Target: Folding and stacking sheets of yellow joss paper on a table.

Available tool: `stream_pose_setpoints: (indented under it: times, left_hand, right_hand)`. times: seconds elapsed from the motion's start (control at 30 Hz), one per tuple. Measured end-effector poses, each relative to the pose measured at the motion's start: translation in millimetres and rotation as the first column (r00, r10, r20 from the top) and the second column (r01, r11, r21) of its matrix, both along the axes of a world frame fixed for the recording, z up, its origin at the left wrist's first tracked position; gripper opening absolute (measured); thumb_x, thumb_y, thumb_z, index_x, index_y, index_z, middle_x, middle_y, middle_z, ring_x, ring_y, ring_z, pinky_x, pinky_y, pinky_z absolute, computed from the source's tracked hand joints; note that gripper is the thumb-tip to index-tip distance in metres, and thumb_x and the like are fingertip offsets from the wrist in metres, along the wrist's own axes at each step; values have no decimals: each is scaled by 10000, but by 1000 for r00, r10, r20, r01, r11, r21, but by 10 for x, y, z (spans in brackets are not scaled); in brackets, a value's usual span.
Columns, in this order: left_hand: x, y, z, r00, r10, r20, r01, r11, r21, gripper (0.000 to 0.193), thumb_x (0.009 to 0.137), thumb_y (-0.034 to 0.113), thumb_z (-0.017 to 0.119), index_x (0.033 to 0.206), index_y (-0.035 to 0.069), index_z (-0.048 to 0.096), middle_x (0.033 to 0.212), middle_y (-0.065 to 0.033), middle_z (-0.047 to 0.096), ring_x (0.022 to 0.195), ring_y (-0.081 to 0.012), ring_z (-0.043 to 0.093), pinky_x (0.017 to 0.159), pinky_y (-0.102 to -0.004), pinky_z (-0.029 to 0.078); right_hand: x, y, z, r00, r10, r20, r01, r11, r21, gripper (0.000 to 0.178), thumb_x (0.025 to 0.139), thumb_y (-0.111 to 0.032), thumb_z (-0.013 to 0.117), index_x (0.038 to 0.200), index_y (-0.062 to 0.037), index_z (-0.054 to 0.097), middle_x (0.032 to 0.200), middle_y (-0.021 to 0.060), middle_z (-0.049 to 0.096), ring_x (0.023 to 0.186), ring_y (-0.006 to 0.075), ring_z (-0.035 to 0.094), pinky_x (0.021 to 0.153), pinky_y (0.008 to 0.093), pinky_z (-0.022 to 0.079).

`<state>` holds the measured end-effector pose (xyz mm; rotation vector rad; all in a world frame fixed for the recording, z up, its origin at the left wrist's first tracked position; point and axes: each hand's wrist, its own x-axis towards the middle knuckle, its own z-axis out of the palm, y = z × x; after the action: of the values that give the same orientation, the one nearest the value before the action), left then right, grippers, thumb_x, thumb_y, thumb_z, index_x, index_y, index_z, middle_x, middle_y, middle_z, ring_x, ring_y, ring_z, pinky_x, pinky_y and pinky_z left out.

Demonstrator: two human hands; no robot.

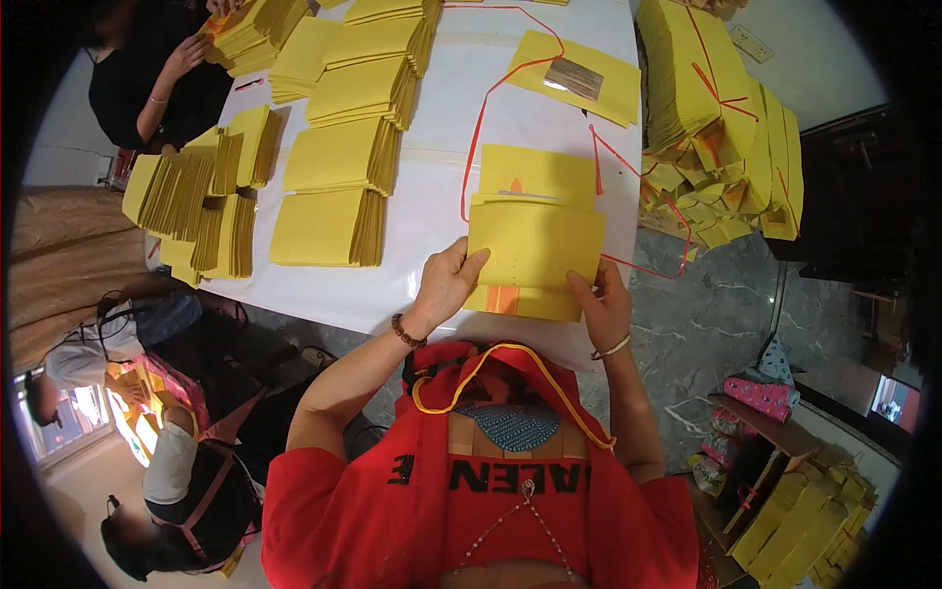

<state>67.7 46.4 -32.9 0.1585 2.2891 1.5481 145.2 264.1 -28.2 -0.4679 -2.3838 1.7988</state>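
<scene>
Fingers of both hands closed on a yellow paper sheaf [535, 245], left hand [453, 280] grasping its left edge, right hand [603, 304] its lower right edge, each thumb lying over the upper face. Sheaf is held at the near edge of a white-covered table [432, 201], an orange patch [502, 299] showing low on it (how many sheets, cannot tell). Beyond, and partly overlapped by it, another yellow paper piece [540, 169] with a small orange mark. Brown beaded bracelet [409, 332] on left wrist; pale bangle [612, 348] on right. Red cord [475, 133] loops over the tabletop left of the work, its upper end near a flat yellow sheet [616, 86] bearing a brownish rectangular panel [574, 79]. To the left, a column of neat yellow paper stacks [339, 157]; farther left, looser fanned stacks [191, 191]. Off the table's right side, a large yellow paper bundle [687, 69], red ties across it. Upper left, a co-worker in black [147, 93], hand at another yellow stack [257, 37]. Lower left, two more people, near a bright window.
</scene>
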Motion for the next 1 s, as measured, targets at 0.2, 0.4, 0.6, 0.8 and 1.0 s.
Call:
stream_pose_setpoints:
  times: [0.2,0.4,0.6,0.8,1.0]
  left_hand:
    - [-85,29,-83,939,59,339,-139,966,216,143,902,124,531,866,-9,572,691,26,554,594,-27,456,531,-194,380]
    - [-71,10,-177,929,80,362,-200,931,307,132,898,121,550,813,20,534,711,22,553,601,-28,459,552,-193,394]
    - [-60,70,-182,939,136,315,-218,946,240,136,905,128,542,820,23,536,695,34,535,596,-27,457,546,-187,391]
    - [-98,68,-163,945,128,300,-205,948,242,127,900,137,553,844,26,532,655,36,527,530,-10,406,455,-177,315]
    - [-86,128,-150,902,225,369,-357,870,340,143,868,155,597,907,50,508,551,59,446,430,-10,316,392,-187,235]
  right_hand:
    - [-70,-48,-35,991,-137,-11,136,988,-75,306,797,-136,655,1062,-44,535,754,59,617,640,103,566,556,226,429]
    - [-116,-48,26,994,-100,42,94,987,131,297,784,-121,665,1057,-55,568,712,36,596,617,101,547,555,231,434]
    - [-176,-48,-48,989,-145,24,142,984,109,233,776,-124,673,987,-61,598,640,2,525,548,71,455,505,212,377]
    - [-231,-13,-139,985,-163,58,162,987,21,193,763,-126,678,930,-60,607,613,-33,462,528,48,394,473,207,328]
    - [-252,-5,-198,988,-148,46,147,989,34,197,762,-135,673,931,-63,603,625,-30,463,533,53,394,477,209,332]
